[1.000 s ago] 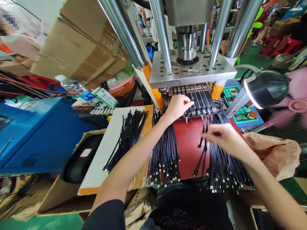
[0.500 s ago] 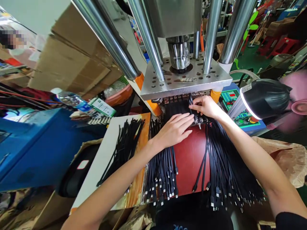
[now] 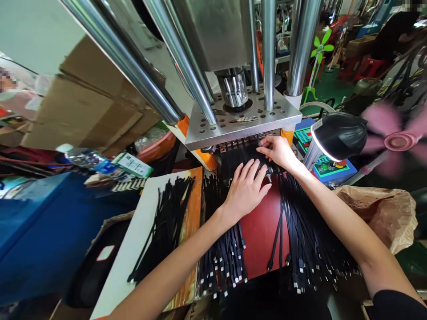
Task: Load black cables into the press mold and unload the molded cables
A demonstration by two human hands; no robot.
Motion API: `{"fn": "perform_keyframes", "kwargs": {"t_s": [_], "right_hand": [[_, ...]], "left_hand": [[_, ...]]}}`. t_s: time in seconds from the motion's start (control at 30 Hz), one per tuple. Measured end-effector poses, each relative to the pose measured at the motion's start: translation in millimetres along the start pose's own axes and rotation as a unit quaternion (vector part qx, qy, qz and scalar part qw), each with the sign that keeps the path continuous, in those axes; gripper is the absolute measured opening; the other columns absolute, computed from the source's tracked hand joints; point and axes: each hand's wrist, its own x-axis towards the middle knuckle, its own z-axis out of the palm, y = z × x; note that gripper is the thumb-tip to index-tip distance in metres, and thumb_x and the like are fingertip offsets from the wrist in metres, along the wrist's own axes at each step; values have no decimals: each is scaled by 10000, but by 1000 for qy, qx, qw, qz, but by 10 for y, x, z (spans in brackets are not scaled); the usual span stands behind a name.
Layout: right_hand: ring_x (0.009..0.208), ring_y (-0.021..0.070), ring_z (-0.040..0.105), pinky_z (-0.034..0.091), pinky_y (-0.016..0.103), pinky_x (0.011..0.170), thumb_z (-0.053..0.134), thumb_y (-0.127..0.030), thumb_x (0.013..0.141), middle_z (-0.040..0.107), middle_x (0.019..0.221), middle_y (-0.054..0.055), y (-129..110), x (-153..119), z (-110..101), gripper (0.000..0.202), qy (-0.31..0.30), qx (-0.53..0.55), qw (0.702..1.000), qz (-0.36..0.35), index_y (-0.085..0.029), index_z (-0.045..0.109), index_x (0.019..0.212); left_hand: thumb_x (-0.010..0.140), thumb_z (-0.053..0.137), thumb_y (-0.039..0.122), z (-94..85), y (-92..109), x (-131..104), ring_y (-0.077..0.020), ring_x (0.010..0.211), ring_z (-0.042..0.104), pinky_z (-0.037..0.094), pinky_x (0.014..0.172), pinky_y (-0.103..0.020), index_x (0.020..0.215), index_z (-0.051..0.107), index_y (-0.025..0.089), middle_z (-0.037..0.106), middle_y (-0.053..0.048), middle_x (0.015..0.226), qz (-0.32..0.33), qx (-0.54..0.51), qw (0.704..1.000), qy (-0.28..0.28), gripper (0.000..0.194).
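A black rectangular mould block (image 3: 233, 158) is sitting under the thick silver metal plate (image 3: 207, 137) of a press, at the far end of a dark red tabletop (image 3: 262, 231). The left hand (image 3: 245, 191) is lying palm down over the near edge of this block; its grip is spreading, with the fingers apart, and it is not clamping anything. The right hand (image 3: 282, 153) is reaching to the right part of the block, just below the plate. Its grip is bringing thumb and index finger close together beside a thin dark piece, but I cannot tell if they are clamping it.

Nearer to the person, a left bundle of flat black cables (image 3: 230, 255) with silver plugs is lying partly under the left hand and forearm. A right bundle of similar black cables (image 3: 310, 235) is spreading out beside the right forearm. Farther left, a white board with an orange edge (image 3: 128, 242) is carrying another bundle of black strips (image 3: 170, 218).

On the right side, a black round lamp (image 3: 342, 135) is shining before a blue control box with a green panel (image 3: 350, 170). Behind the lamp, a pink fan (image 3: 397, 141) is showing blurred blades, and a crumpled brown paper bag (image 3: 383, 215) is standing below.
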Motion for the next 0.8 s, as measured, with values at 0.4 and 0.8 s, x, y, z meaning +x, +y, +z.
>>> {"fn": "perform_keyframes", "kwargs": {"t_s": [0.4, 0.8], "right_hand": [[1050, 322, 665, 499, 393, 838, 379, -198, 1076, 626, 1271, 207, -300, -134, -34, 489, -125, -460, 879, -35, -198, 611, 1507], [1280, 312, 600, 467, 401, 1053, 412, -123, 1038, 633, 1429, 227, -247, 466, 16, 436, -132, -445, 883, -61, -90, 611, 1424]], "left_hand": [[1118, 311, 427, -116, -297, 522, -304, 1616, 320, 290, 1307, -529, 1633, 393, 102, 390, -165, 1714, -67, -12, 990, -121, 615], [1082, 424, 276, 13, -644, 1079, -341, 1363, 619, 408, 1212, -498, 1377, 630, 31, 672, -244, 1427, -114, -7, 993, -34, 436]]}}
